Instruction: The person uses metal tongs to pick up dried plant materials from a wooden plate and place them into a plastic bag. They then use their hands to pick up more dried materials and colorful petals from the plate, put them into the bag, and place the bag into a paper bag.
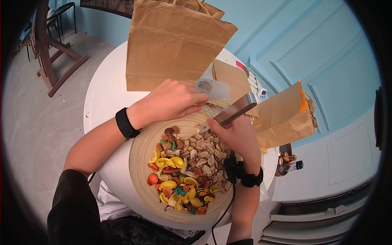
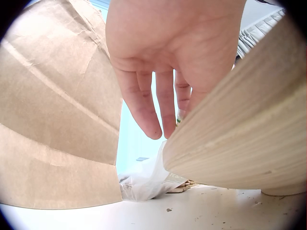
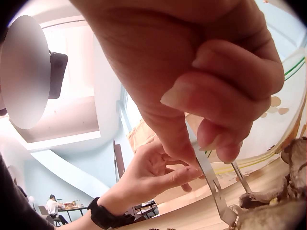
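In the head view my right hand (image 1: 241, 136) grips metal tongs (image 1: 239, 109), their tips over pale dried pieces (image 1: 206, 157) in a round wooden bowl (image 1: 141, 179). The right wrist view shows the tongs (image 3: 213, 184) with their tips apart, close to dark dried pieces (image 3: 273, 218). Across the bowl's far rim reaches my left hand (image 1: 173, 100), its thumb and forefinger at the edge of a clear plastic bag (image 1: 220, 90) and seeming to pinch it. Its other fingers hang down in the left wrist view, beside the bowl (image 2: 244, 139); the bowl's rim partly hides the thumb side.
A tall paper bag (image 1: 169, 47) stands at the back of the white table (image 1: 106, 85). Another paper bag (image 1: 281, 118) leans at the right, near a small white timer (image 1: 262, 93). Yellow, orange and green dried pieces (image 1: 190, 194) lie at the bowl's near left.
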